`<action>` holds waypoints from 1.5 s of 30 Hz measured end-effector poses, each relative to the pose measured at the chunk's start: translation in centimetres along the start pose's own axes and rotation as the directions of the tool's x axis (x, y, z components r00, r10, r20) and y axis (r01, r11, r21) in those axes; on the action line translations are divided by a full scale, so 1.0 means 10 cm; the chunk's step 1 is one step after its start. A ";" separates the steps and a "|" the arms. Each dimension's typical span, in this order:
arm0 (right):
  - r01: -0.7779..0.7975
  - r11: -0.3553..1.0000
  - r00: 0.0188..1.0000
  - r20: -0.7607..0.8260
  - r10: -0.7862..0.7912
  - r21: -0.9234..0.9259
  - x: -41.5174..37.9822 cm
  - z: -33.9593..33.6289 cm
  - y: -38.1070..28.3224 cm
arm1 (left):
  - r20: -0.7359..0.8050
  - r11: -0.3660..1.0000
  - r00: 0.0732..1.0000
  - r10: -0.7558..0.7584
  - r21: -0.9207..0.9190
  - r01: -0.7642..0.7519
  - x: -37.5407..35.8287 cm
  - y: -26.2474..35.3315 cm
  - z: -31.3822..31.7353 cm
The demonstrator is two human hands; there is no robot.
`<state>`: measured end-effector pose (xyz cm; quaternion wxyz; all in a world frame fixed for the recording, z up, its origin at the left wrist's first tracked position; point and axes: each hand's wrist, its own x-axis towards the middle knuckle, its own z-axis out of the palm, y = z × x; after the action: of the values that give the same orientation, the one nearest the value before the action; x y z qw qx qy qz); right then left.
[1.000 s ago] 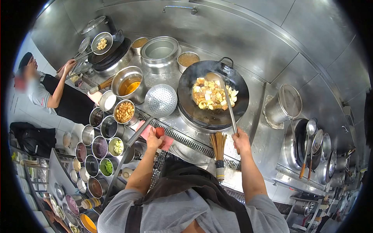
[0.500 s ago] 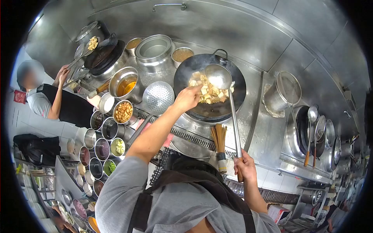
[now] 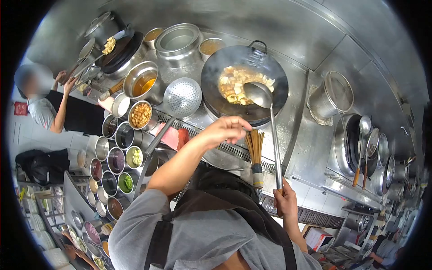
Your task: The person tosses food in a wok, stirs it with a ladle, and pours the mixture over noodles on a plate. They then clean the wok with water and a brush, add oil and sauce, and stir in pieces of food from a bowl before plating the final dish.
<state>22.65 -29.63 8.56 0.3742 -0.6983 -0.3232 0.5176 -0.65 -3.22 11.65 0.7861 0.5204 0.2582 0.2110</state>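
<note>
My right hand (image 3: 286, 201) is wrapped round the wooden handle end of a long ladle (image 3: 275, 148). The ladle's bowl (image 3: 258, 94) dips into the right side of pale, cubed food in sauce (image 3: 243, 81), which looks like tofu. That food lies in a big black wok (image 3: 215, 67) on the stove. My left hand (image 3: 226, 130) hovers before the wok's near rim, above the stove's front edge. Its fingers are loosely bent and apart, with nothing visible in them. Just right of it, a bamboo wok brush (image 3: 255, 153) stands bristles up.
Left of the wok are a perforated skimmer (image 3: 182, 96), a pot of amber liquid (image 3: 143, 85) and a large steel pot (image 3: 177, 42). Several ingredient tins (image 3: 116, 160) stand at lower left. A co-worker (image 3: 67, 108) handles a wok there. A strainer pot (image 3: 337, 92) sits at right.
My left hand has drawn back from over the wok toward me. The ladle bowl has gone down into the food and turned. A red and pink cloth now shows more beside my left forearm.
</note>
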 end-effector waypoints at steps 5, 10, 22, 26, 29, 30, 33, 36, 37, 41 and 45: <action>0.011 0.999 0.996 -0.089 -0.015 -0.042 0.16 0.00 0.11 | 0.326 0.916 0.864 0.384 -0.255 -0.311 -1.11 0.97 0.44; 0.071 0.996 0.994 -0.086 -0.067 0.045 0.29 0.18 -0.11 | 0.700 0.760 0.373 0.609 -0.380 -0.527 -1.38 1.14 0.52; 0.395 0.837 0.910 0.035 -0.413 -0.378 1.96 0.74 -1.31 | -0.773 0.497 0.631 0.065 0.573 0.652 -2.01 -1.36 -1.11; 0.407 0.160 0.725 0.211 -0.656 -0.899 3.26 1.08 -2.20 | -0.875 0.783 0.442 0.199 0.413 0.466 -1.82 -1.37 -1.41; 0.291 0.011 0.853 0.254 -0.456 -0.957 3.85 1.44 -2.83 | -0.777 0.589 0.523 0.351 0.617 0.522 -1.48 -1.65 -1.67; 0.296 -0.008 0.845 0.266 -0.464 -0.955 3.94 1.57 -2.91 | -0.773 0.586 0.566 0.287 0.609 0.534 -1.39 -1.67 -1.72; 0.290 -0.049 0.840 0.279 -0.465 -0.956 4.04 1.76 -2.98 | -0.735 0.664 0.678 0.001 0.507 0.549 -1.20 -1.78 -1.82; 0.333 0.073 0.796 0.239 -0.556 -0.940 3.97 2.09 -3.08 | -0.733 0.622 0.667 0.133 0.586 0.519 -1.11 -1.94 -1.77; 0.384 0.094 0.766 0.260 -0.588 -0.919 3.99 2.22 -3.13 | -0.731 0.627 0.670 0.131 0.584 0.515 -1.08 -1.94 -1.77; 0.455 0.246 0.785 0.254 -0.565 -0.856 4.43 2.92 -3.14 | -0.762 0.652 0.638 0.109 0.539 0.533 -1.00 -1.97 -1.79; 0.241 0.846 0.963 0.223 -0.150 -0.475 4.64 3.71 -3.10 | -0.771 0.722 0.631 0.086 0.485 0.494 -1.04 -2.02 -1.87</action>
<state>-3.26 32.12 5.98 0.2022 -0.6855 -0.5472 0.4357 -19.18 -3.67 -11.16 0.3900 0.5910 0.6764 0.2025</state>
